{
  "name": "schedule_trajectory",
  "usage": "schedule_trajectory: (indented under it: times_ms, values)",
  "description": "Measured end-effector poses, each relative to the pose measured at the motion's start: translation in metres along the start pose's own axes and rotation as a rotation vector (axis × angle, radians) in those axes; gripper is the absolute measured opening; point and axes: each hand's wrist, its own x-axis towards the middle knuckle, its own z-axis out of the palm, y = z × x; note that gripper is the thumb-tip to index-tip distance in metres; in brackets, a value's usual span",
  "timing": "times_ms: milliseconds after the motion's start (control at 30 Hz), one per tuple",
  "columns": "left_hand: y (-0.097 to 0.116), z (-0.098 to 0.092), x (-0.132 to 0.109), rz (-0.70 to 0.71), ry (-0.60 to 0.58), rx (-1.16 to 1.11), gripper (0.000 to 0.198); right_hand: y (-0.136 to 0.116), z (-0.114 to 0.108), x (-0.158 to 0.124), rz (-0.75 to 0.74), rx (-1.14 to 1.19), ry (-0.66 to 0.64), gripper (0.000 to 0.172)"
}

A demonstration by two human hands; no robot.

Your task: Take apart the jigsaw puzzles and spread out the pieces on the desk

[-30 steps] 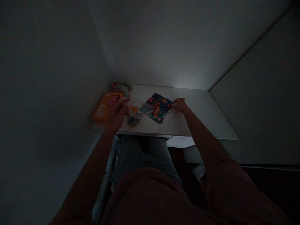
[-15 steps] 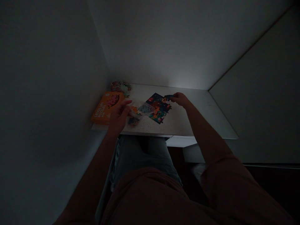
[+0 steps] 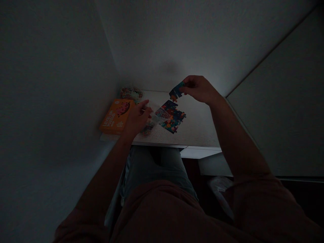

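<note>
My right hand [image 3: 198,88] is raised above the far side of the white desk, pinching a dark blue puzzle section [image 3: 176,91] by its right end. Below it lies a partly joined jigsaw puzzle [image 3: 174,118] with colourful pictures, flat on the desktop. My left hand [image 3: 139,116] is bent around the near-left side of a clear plastic bag [image 3: 154,118], though dim light blurs the grip. A patterned part of the bag overlaps the puzzle's left edge. Loose-looking colourful pieces [image 3: 147,129] show beneath the left fingers.
An orange puzzle box [image 3: 115,116] lies at the desk's left end against the wall. Behind it sits another bag of colourful pieces [image 3: 131,92]. The white desk [image 3: 199,131] meets walls at the back and left. A whitish plastic bag [image 3: 221,189] is below right.
My right hand has lifted the puzzle section up from beside the puzzle's top corner, and the section now tilts. My left hand and the clear bag have shifted slightly right and turned.
</note>
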Motion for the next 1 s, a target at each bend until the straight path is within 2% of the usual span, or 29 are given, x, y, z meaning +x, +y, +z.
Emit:
schedule_trajectory:
  times_ms: [100,167,267,367,467,567,667,767,933,1000]
  values:
    - [0.003,0.002,0.004,-0.018,0.028,0.020,0.048,-0.020,0.025,0.002,-0.066,-0.007,-0.111,0.044]
    - [0.002,0.002,0.006,-0.008,0.051,0.019,0.048,-0.014,0.038,0.005,-0.068,-0.036,-0.120,0.037]
    - [0.000,0.000,0.006,-0.003,0.065,0.019,0.046,0.020,0.042,0.004,0.020,-0.114,-0.080,0.021]
    - [0.001,-0.002,0.005,-0.008,0.073,0.025,0.044,0.064,0.038,-0.008,0.246,-0.265,-0.135,0.016]
    - [0.004,-0.003,0.003,-0.009,0.075,0.013,0.043,0.097,0.042,-0.030,0.498,-0.395,-0.212,0.030]
    - [0.005,-0.003,0.001,-0.004,0.067,0.009,0.044,0.115,0.054,-0.049,0.603,-0.428,-0.213,0.060]
    - [0.005,-0.003,0.000,-0.001,0.063,0.012,0.046,0.120,0.064,-0.056,0.628,-0.415,-0.201,0.071]
    - [0.002,-0.002,0.000,0.020,0.063,0.003,0.046,0.119,0.067,-0.054,0.644,-0.373,-0.204,0.066]
    - [-0.002,-0.001,0.001,0.016,0.069,0.025,0.047,0.119,0.069,-0.051,0.642,-0.236,-0.229,0.071]
    - [-0.002,-0.001,0.001,0.014,0.077,0.035,0.047,0.120,0.070,-0.050,0.607,-0.206,-0.236,0.064]
